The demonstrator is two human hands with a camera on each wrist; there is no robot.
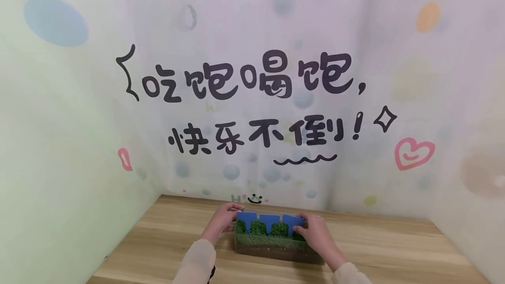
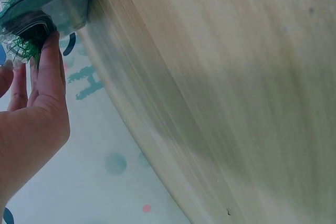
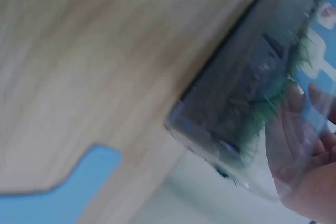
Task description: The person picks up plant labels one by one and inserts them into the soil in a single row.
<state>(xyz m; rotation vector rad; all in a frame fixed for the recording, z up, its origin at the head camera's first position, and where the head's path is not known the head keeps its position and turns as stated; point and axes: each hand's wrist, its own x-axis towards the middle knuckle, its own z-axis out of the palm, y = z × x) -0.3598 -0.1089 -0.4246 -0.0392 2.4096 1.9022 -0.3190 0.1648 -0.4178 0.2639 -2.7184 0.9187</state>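
A long clear plastic box holds dark soil and green grass. Along it stand three blue T-shaped plant labels, upright in the grass. My left hand is at the box's left end. In the left wrist view the fairly straight fingers of that hand touch the end of the box, with the thumb apart from it. At the other end my right hand pinches the right-hand blue label. In the right wrist view its fingers show partly through the clear wall.
The box stands on a wooden table near its back edge. A flat blue piece lies on the table in the right wrist view. Behind the table hangs a pale printed cloth with dark lettering; pale walls flank both sides.
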